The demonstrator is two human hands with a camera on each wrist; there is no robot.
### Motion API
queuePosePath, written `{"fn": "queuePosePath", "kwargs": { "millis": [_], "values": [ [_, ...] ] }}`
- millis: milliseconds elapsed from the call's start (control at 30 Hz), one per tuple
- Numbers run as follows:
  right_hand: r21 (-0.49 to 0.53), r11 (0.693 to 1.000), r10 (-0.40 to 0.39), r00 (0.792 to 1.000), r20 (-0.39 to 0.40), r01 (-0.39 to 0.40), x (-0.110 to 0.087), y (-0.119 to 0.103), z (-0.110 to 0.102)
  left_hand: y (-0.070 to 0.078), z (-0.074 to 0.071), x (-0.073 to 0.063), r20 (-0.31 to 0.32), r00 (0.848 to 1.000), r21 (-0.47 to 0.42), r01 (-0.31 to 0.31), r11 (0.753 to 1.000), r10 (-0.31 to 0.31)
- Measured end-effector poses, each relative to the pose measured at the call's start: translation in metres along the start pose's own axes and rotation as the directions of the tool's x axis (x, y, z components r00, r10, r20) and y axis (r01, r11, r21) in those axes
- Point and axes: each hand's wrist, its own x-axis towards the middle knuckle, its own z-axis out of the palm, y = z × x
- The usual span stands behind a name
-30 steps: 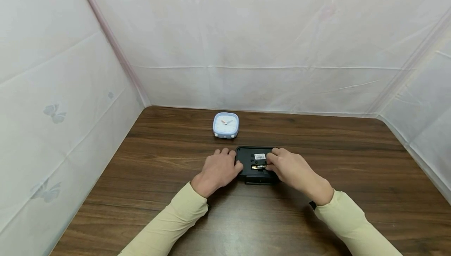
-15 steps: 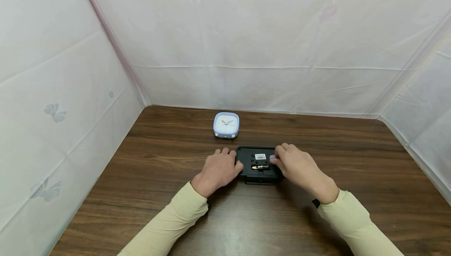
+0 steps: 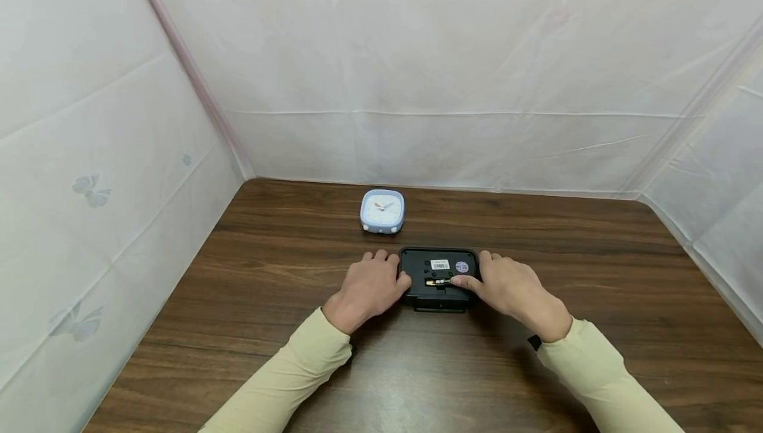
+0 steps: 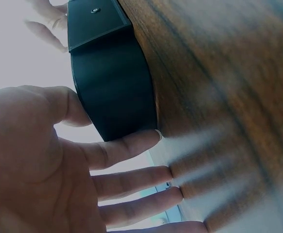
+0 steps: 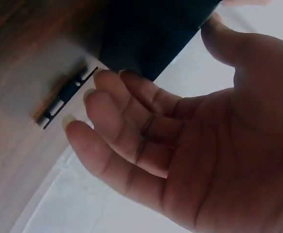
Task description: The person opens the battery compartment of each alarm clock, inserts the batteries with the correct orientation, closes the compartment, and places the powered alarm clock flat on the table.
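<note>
A black box-shaped device (image 3: 418,275) lies on the table with a barcode label and an uncovered battery slot facing up. A gold-and-black battery (image 3: 436,282) sits in that slot. My left hand (image 3: 368,285) holds the device's left end between thumb and index finger; its other fingers reach the wood in the left wrist view. At the opposite end, my right hand (image 3: 511,290) grips the side, its fingers bent in the right wrist view. The right thumb lies over the battery's right end and hides it.
A light blue alarm clock (image 3: 382,212) stands behind the device on the brown wooden table (image 3: 286,234). In the right wrist view a thin dark slotted piece (image 5: 68,94), of unclear kind, lies on the wood. White sheeting (image 3: 381,75) walls the table's back and sides.
My right hand has drawn back from over the slot to the device's right end, uncovering a round purple sticker, and its thumb has come down on the battery. The left hand has stayed put.
</note>
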Motion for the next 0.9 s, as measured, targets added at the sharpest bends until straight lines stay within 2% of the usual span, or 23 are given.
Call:
{"fn": "queuePosePath", "kwargs": {
  "millis": [267, 567, 900],
  "values": [
    [0.01, 0.998, -0.053, 0.996, -0.064, 0.054, -0.001, 0.0033, 0.0036, 0.0013, 0.0005, -0.0005, 0.002, 1.0, -0.015, 0.003, 1.0, -0.003],
    [-0.004, 1.0, -0.029, 0.996, -0.081, 0.029, -0.0019, 0.0003, 0.0076, 0.0006, 0.0021, 0.0008, -0.017, 1.0, -0.019, -0.001, 1.0, 0.0],
    [0.004, 1.0, -0.015, 0.996, -0.091, 0.016, -0.0016, -0.0013, 0.0081, 0.0016, 0.0014, 0.0004, -0.001, 1.0, -0.021, 0.007, 1.0, -0.007]
  ]
}}
